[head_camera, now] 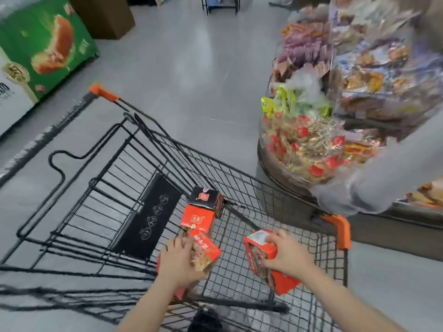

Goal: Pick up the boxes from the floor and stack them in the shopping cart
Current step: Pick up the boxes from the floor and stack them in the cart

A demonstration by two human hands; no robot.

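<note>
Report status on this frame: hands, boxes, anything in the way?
Left hand grips a red box; right hand grips another red box. Both over the cart. Two boxes already stacked inside. Nothing blocking.

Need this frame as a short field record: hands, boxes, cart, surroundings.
left hand: grips a red box over the cart basket
right hand: grips another red box from above
boxes in cart: a black-topped box and an orange-red box, one against the other
shopping cart: black wire, orange corner caps
beside cart: snack display bin at right
image: motion-blurred
</note>
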